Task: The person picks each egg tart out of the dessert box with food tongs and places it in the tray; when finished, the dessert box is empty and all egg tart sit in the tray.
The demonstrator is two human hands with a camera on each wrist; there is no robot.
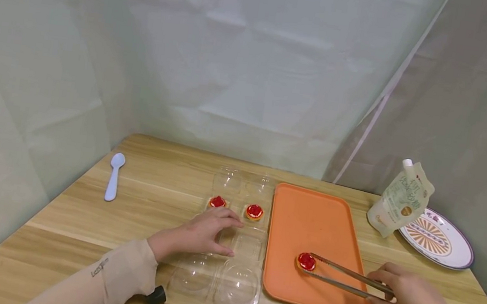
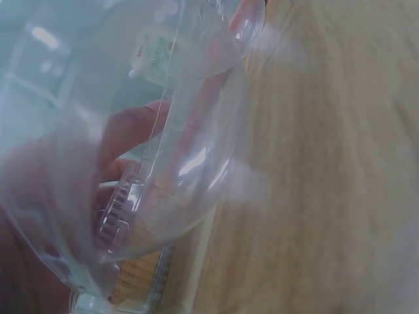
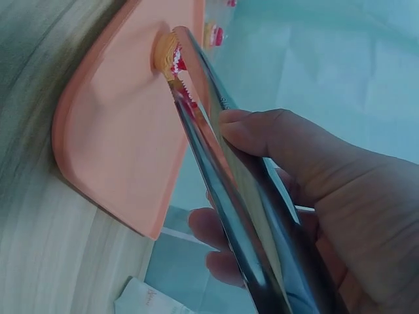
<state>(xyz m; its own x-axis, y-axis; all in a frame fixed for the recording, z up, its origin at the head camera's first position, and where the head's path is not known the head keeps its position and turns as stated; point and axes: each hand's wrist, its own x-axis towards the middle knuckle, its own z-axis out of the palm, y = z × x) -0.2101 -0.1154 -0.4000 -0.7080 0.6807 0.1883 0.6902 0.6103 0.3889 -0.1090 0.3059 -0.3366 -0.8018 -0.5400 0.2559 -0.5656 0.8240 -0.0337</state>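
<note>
My right hand [image 1: 418, 301] holds metal tongs [image 1: 352, 274], thumb on one arm and fingers round the other. Their serrated tips sit on either side of a small red-topped tart [image 1: 306, 261] on the orange tray [image 1: 309, 217]; in the right wrist view the tart [image 3: 167, 53] lies between the tips. My left hand [image 1: 200, 231] reaches over the clear plastic clamshell boxes [image 1: 239, 285], thumb and fingers spread apart; whether it touches them I cannot tell. Two similar tarts, a left one [image 1: 217, 202] and a right one [image 1: 254, 212], sit in box compartments beyond that hand.
A pale spoon [image 1: 114, 176] lies on the wooden table at the left. Toward the right stand a spouted pouch [image 1: 403, 199] and a patterned plate [image 1: 459, 247]. A small black object [image 1: 156, 297] shows by my left sleeve. Fabric curtains [image 1: 243, 80] enclose the table's back and sides.
</note>
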